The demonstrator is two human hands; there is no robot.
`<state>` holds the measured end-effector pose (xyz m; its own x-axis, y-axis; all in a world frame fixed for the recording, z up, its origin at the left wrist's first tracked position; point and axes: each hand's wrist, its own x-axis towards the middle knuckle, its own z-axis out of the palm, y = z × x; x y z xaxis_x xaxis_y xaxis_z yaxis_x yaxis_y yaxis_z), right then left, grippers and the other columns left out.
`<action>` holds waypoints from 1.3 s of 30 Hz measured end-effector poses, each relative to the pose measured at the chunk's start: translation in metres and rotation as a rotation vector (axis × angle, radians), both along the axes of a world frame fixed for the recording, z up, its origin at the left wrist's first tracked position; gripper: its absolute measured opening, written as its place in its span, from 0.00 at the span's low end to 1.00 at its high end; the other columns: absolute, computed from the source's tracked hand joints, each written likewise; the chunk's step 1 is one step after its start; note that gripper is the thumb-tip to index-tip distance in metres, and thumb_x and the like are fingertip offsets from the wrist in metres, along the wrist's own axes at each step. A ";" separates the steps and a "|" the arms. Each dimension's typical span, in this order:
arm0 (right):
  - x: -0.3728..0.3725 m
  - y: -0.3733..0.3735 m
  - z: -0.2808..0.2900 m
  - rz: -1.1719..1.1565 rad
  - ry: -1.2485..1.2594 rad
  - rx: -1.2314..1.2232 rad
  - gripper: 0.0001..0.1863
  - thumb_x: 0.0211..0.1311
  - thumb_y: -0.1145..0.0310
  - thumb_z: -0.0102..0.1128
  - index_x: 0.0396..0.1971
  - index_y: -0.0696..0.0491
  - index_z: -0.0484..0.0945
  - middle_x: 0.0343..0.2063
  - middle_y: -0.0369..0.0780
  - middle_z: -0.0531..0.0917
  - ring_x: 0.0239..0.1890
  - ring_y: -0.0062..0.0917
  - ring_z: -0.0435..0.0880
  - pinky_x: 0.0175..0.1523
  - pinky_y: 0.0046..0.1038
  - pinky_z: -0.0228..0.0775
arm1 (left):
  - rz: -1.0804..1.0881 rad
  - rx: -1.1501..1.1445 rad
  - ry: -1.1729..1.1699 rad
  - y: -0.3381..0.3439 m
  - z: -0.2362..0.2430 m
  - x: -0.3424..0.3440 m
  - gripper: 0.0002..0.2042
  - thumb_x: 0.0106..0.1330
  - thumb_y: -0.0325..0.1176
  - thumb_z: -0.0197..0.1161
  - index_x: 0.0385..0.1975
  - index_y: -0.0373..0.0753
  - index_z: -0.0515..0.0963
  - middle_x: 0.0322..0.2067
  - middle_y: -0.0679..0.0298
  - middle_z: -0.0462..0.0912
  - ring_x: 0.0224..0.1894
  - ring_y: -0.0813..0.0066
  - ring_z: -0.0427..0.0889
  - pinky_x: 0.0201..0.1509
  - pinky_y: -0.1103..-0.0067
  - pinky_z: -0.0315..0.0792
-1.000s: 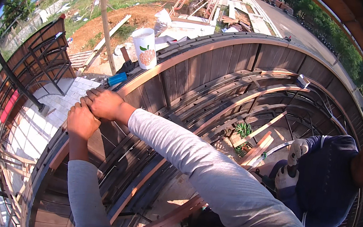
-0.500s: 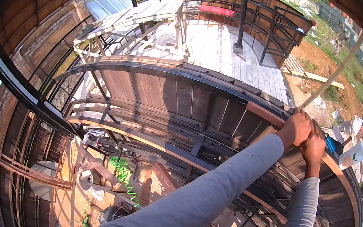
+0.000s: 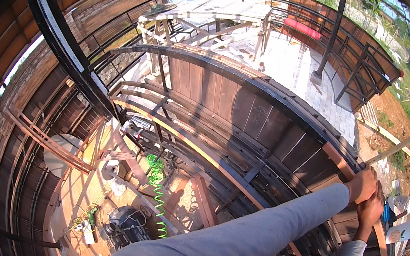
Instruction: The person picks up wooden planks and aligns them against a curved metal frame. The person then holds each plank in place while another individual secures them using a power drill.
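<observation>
Both my hands are together at the right, on the top edge of a curved, wood-clad railing. My left hand (image 3: pixel 363 184) is closed over a reddish-brown wooden strip (image 3: pixel 338 159), which lies along the dark metal top rail (image 3: pixel 289 106). Right beside it, my right hand (image 3: pixel 371 209) is closed at the same spot, its fingers partly hidden. Past the hands the brown strip curves on along the rail toward me. A blue object (image 3: pixel 386 213) of unclear kind sits just beyond my right hand, near a white packet (image 3: pixel 401 231).
Below the railing, curved slatted tiers (image 3: pixel 212 154) run across. On the floor lie a coiled green hose (image 3: pixel 157 173), a black machine like a compressor (image 3: pixel 127 225) and wooden boards (image 3: pixel 203 199). A black post (image 3: pixel 67 44) rises at left; a trestle platform (image 3: pixel 209 10) stands beyond.
The view has turned, so the scene sits farther right and lower, with more floor showing at lower left. My hands stay together, closed at the wooden strip.
</observation>
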<state>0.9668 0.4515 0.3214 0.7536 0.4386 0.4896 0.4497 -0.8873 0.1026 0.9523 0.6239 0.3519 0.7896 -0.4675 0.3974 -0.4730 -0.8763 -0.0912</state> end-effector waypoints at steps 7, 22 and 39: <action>0.002 -0.012 -0.001 -0.029 0.026 -0.046 0.39 0.53 0.66 0.70 0.68 0.59 0.70 0.67 0.51 0.76 0.66 0.47 0.77 0.69 0.41 0.72 | -0.050 -0.015 0.012 -0.003 0.001 0.000 0.13 0.60 0.45 0.65 0.39 0.50 0.91 0.43 0.64 0.91 0.49 0.67 0.88 0.52 0.70 0.76; -0.008 -0.008 0.010 -0.049 0.061 -0.066 0.40 0.55 0.61 0.70 0.68 0.59 0.69 0.67 0.51 0.76 0.67 0.46 0.77 0.70 0.40 0.71 | -0.064 0.007 0.033 -0.008 0.005 -0.001 0.15 0.61 0.44 0.65 0.43 0.48 0.90 0.44 0.63 0.91 0.50 0.65 0.88 0.57 0.64 0.75; -0.011 0.013 0.012 -0.027 0.029 -0.013 0.40 0.49 0.65 0.72 0.65 0.59 0.73 0.65 0.50 0.78 0.66 0.42 0.79 0.69 0.39 0.72 | -0.014 0.037 0.036 0.001 0.003 0.002 0.23 0.61 0.46 0.66 0.53 0.40 0.86 0.51 0.54 0.88 0.58 0.54 0.83 0.67 0.49 0.68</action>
<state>0.9554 0.4645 0.3331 0.7791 0.4245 0.4613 0.4289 -0.8976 0.1016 0.9545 0.6251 0.3553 0.7965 -0.4922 0.3511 -0.4886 -0.8661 -0.1056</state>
